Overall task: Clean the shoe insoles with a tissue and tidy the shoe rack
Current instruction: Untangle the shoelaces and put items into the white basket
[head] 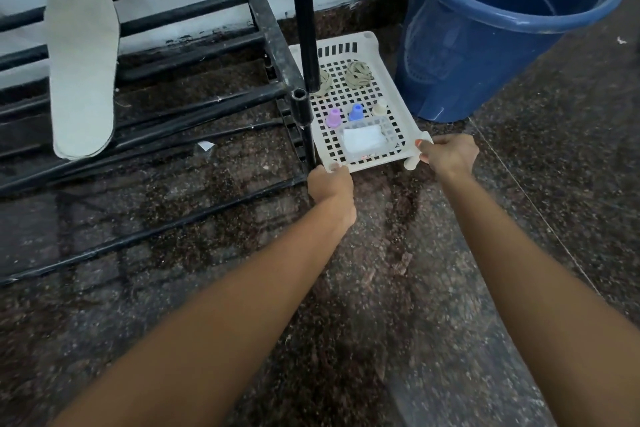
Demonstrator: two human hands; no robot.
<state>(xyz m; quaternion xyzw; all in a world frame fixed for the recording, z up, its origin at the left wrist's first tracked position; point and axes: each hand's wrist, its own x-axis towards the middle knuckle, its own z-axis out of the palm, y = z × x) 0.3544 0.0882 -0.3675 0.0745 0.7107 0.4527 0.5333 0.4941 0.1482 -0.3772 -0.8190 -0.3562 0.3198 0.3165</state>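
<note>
Here both the left hand [330, 184] and right hand [446, 152] grip the white perforated plastic tray [394, 94]; tilting it could topple the small coloured bottles [356, 112].

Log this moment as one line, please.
left hand, right hand: gripping white tray near corners | tray: between shoe rack and blue bucket | insole: across rack bars
</note>
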